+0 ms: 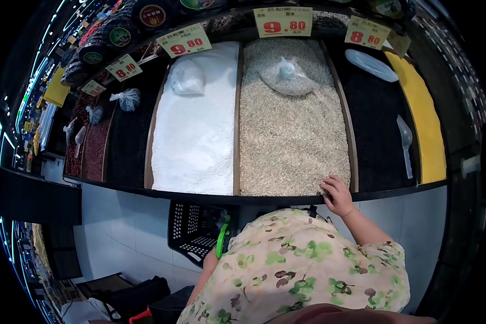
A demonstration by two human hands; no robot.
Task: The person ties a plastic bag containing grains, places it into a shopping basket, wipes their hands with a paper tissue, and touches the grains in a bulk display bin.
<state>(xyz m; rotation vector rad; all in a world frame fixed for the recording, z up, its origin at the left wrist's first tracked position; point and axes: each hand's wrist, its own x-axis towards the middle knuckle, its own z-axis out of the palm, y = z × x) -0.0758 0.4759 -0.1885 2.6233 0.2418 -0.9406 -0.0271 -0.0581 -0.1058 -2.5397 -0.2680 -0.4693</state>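
Beige coarse grain (291, 143) is forming a rect. bed, long axis running away fr. half-curled R hand (338, 196) at near edge (hold unclear); L hand (210, 261), closure hidden, is touching curved green handle (222, 237) of perf. black basket (189, 221).

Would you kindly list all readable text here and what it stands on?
"8.80": second price sign from left
"9.80": third sign, above white grain
"9.80": fourth sign, above beige grain
"8.80": fifth sign, above black grain
Too small or blurred: first sign, signs' Chinese characters, round lids.
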